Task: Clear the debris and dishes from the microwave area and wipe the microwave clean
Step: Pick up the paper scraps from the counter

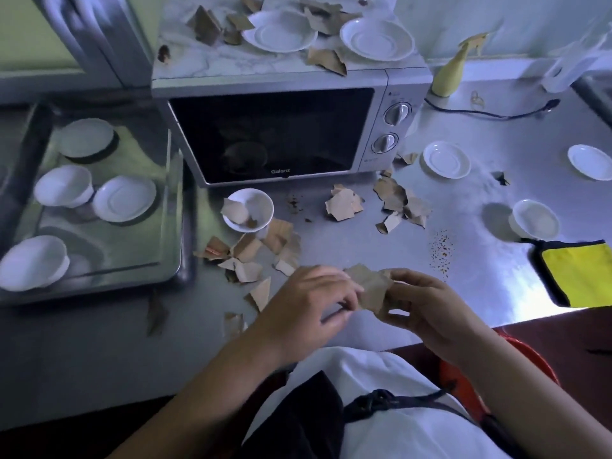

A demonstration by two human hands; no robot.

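Observation:
A silver microwave (390,91) stands at the back of the steel counter, door closed. Two white saucers (281,36) and torn brown paper scraps (326,59) lie on its top. More brown scraps (248,250) litter the counter in front, around a white bowl (255,202) holding a scrap. Near the counter's front edge my right hand (427,306) grips a bunch of brown paper scraps (372,288). My left hand (308,303) sits against the bunch's left side, fingers curled at it.
A steel tray (172,266) at left holds several white bowls and saucers. White dishes (446,159) sit on the counter to the right. A yellow cloth (579,273) lies at the right edge. A yellow spray bottle (452,72) and a black cord (480,112) are behind. A red bin (463,382) is below.

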